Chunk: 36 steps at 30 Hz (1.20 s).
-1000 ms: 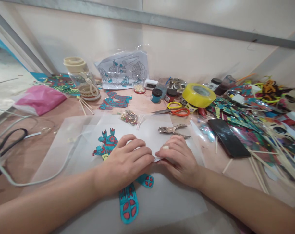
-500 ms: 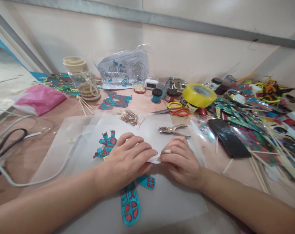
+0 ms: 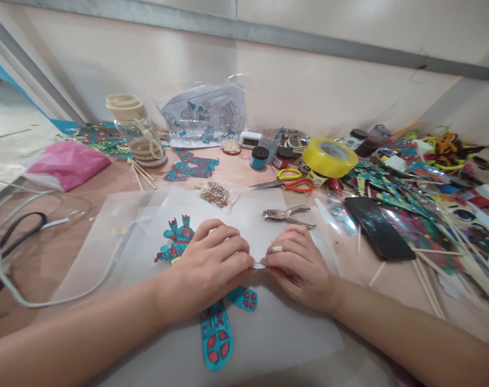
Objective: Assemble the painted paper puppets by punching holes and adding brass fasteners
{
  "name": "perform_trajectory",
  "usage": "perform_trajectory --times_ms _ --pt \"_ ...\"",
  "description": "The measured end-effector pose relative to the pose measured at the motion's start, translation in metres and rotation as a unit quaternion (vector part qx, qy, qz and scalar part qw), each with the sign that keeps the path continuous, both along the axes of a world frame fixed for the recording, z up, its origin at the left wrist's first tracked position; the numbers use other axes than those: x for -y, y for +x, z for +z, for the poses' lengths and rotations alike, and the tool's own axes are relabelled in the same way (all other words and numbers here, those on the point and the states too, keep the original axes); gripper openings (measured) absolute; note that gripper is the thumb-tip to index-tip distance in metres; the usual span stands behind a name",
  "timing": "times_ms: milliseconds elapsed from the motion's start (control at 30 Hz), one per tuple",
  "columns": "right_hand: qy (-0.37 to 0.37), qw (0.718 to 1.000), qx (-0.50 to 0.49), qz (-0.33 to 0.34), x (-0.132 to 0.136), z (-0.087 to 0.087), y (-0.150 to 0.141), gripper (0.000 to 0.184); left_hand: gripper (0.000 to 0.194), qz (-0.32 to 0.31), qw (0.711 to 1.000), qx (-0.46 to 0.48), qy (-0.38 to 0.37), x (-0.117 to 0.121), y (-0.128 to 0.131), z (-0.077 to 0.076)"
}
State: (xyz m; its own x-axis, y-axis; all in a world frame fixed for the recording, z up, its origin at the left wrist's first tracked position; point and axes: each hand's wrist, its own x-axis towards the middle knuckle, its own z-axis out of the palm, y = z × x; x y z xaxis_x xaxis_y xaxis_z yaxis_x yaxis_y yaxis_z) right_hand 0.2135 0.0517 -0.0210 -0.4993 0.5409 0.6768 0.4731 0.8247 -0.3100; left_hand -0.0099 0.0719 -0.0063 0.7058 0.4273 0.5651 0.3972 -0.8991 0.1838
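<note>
Over the middle of the white sheet, my left hand (image 3: 215,258) is closed, thumb and forefinger pinching one side of a small white piece of paper (image 3: 259,265). The other side is pinched by my right hand (image 3: 303,263), which has a whitish band around one finger. Most of that piece is hidden by my fingers. Beneath my left hand lies a blue-and-red coloured paper figure (image 3: 177,239); its long rounded strips (image 3: 217,338) stick out below my wrist. A metal hole punch (image 3: 288,215) rests just beyond my right hand.
Behind lie a bag of small metallic fasteners (image 3: 215,193), scissors (image 3: 288,183), paint jars (image 3: 259,157) and yellow tape (image 3: 331,156). At right are a phone (image 3: 379,228), wooden sticks (image 3: 430,285) and coloured cut-outs. A bottle (image 3: 135,129), pink bag (image 3: 72,164) and white cable (image 3: 14,293) are at left.
The fingertips of my left hand have curled in and shifted slightly, and less of the white paper shows between my hands. My right hand stays nearly in place.
</note>
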Motion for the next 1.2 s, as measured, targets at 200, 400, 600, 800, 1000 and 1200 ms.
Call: perform_trajectory --times_ms 200,400,600,800,1000,1200 --pt "0.012 1.0 0.005 0.004 0.0 -0.001 0.0 0.012 0.009 -0.019 1.0 -0.013 0.009 -0.001 -0.002 -0.003" --pt "0.023 1.0 0.009 0.004 0.0 -0.005 0.002 0.011 0.003 -0.017 1.0 0.006 -0.022 -0.002 -0.001 -0.005" --pt "0.057 0.998 0.022 -0.003 0.0 -0.005 0.003 0.028 0.005 -0.016 0.999 0.013 -0.031 -0.003 -0.001 -0.005" --pt "0.005 1.0 0.012 -0.001 0.0 -0.003 0.001 0.008 0.012 0.018 0.993 0.056 -0.105 0.001 0.002 0.002" --pt "-0.017 1.0 0.018 0.014 -0.001 -0.007 0.002 0.01 0.026 0.129 0.963 0.139 -0.192 -0.037 -0.027 0.033" --pt "-0.058 0.998 -0.001 0.012 -0.005 -0.009 0.001 0.009 0.022 0.261 0.946 0.156 -0.11 -0.079 -0.071 0.042"
